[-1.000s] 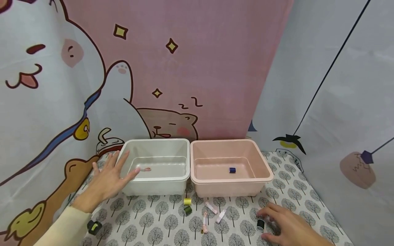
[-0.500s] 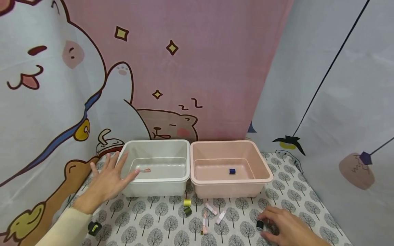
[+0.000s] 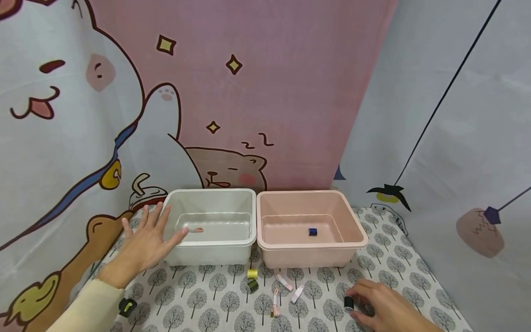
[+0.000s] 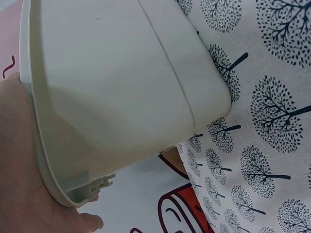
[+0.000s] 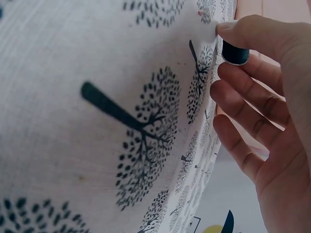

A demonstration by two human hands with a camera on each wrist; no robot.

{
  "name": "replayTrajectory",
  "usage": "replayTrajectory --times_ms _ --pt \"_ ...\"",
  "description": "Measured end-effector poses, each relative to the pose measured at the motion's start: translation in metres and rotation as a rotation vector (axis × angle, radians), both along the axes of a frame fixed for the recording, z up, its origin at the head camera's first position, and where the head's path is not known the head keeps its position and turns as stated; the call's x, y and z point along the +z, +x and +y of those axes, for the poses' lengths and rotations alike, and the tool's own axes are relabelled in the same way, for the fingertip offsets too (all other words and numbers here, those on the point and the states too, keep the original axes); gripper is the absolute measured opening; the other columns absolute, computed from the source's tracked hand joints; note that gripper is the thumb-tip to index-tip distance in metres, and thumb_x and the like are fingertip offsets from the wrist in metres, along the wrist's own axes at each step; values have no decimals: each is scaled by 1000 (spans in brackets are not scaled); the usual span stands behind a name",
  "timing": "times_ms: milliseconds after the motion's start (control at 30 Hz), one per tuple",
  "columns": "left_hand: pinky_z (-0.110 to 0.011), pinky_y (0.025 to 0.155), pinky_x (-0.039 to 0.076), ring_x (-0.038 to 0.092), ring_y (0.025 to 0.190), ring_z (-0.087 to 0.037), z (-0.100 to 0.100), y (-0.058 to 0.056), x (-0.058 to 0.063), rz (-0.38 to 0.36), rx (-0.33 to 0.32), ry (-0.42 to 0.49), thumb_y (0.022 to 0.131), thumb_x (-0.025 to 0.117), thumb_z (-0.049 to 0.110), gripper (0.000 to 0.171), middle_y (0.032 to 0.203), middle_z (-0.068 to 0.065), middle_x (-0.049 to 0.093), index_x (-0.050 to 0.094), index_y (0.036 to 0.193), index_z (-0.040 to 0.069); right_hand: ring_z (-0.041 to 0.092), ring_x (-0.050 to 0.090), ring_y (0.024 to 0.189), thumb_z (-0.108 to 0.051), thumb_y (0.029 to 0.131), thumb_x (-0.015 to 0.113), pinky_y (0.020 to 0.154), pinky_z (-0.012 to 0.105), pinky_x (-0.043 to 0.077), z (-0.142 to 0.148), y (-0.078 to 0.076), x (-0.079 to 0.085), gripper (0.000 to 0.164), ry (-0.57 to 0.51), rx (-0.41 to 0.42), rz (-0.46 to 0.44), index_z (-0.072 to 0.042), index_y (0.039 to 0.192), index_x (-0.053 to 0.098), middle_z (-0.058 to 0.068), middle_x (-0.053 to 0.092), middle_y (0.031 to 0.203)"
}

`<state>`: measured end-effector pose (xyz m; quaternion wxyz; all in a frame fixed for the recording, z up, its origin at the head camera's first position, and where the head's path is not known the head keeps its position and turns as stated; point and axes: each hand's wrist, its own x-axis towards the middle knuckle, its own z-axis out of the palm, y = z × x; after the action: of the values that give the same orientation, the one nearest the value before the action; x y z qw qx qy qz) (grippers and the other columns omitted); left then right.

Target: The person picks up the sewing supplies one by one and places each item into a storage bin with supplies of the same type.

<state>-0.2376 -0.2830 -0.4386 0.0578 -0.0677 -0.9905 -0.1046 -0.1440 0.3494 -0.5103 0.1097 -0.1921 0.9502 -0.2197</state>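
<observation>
My right hand [image 3: 383, 304] pinches a small black thread spool [image 3: 349, 303] between thumb and fingers at the front right of the table. The right wrist view shows the dark spool [image 5: 235, 53] between the thumb and forefinger, the other fingers loosely bent. My left hand [image 3: 143, 244] rests at the left rim of the white bin [image 3: 209, 253], fingers spread; the left wrist view has it against the bin's rim [image 4: 41, 145]. Between the hands lie a yellow spool [image 3: 252, 273], a green spool [image 3: 252, 286], two pale pink pieces [image 3: 284, 282] [image 3: 297, 293] and a pinkish bundle [image 3: 275, 302].
A pink bin [image 3: 311, 256] stands right of the white one, holding a blue spool [image 3: 312, 232]. Inside the white bin is a small pinkish bundle [image 3: 196, 229]. A black object with a yellow-green mark [image 3: 127, 306] lies by the left sleeve. A printed curtain hangs behind.
The right hand and the black spool have shifted very slightly left. The left hand stays at the white bin, and the other things keep their places.
</observation>
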Motion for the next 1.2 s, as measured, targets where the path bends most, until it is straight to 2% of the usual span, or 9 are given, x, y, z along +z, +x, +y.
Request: replayTrajectory --times_ms 167,300,467,533,700,867,967,1100,1200 --pt "-100 124 -15 4 177 -66 0 0 0 -2 6 0 113 39 84 113 195 -26 8 18 185 0 -8 57 80 -39 94 99 66 23 55 -2 -2 3 32 -11 7 20 -26 119 84 -19 71 108" --pt "-99 125 -15 5 178 -65 -1 0 -1 -1 8 0 113 39 84 114 195 -27 9 16 185 -1 -10 60 82 -37 93 99 67 23 59 -5 -1 7 32 3 39 89 -26 119 84 -20 73 108" --pt "-99 125 -15 5 178 -65 -1 1 -1 -4 8 0 113 39 85 114 195 -27 8 16 185 -1 -10 62 83 -41 94 99 68 22 61 -8 -2 13 37 9 53 112 -23 123 84 -20 71 107" --pt "-99 126 -15 4 178 -65 -1 1 0 -6 9 2 113 38 85 114 195 -26 8 16 185 -1 -9 64 85 -39 94 99 67 22 61 -9 -3 15 38 -10 81 171 -22 125 84 -20 72 107" --pt "-98 126 -16 5 178 -64 0 0 -1 -3 8 0 113 38 85 114 195 -26 8 16 185 -1 -7 66 89 -27 92 101 67 24 61 -13 -3 21 38 -67 159 399 -24 125 82 -19 76 108" --pt "-99 126 -15 6 178 -64 1 1 -3 -5 4 -1 113 38 85 115 194 -27 9 15 185 -1 -9 62 89 -23 91 102 65 24 59 -19 -3 34 41 -70 126 451 -28 125 81 -18 76 112" --pt "-99 125 -15 6 178 -65 0 1 -3 -8 7 0 113 38 85 114 194 -28 9 15 185 -2 -10 60 88 -19 87 104 64 20 54 -24 -6 44 50 -79 136 540 -28 131 80 -16 75 114" --pt "-100 125 -14 6 178 -64 -1 0 -2 -7 9 3 114 39 84 114 194 -28 9 15 185 -2 -9 60 90 -9 81 105 69 12 49 -32 -13 59 68 -128 203 691 -31 140 79 -14 77 124" --pt "-100 125 -14 6 178 -65 -1 0 -1 -12 7 9 114 39 84 115 194 -29 9 14 185 -2 -8 60 90 -5 78 105 73 7 48 -39 -19 74 73 -159 256 763 -32 141 80 -13 76 121"
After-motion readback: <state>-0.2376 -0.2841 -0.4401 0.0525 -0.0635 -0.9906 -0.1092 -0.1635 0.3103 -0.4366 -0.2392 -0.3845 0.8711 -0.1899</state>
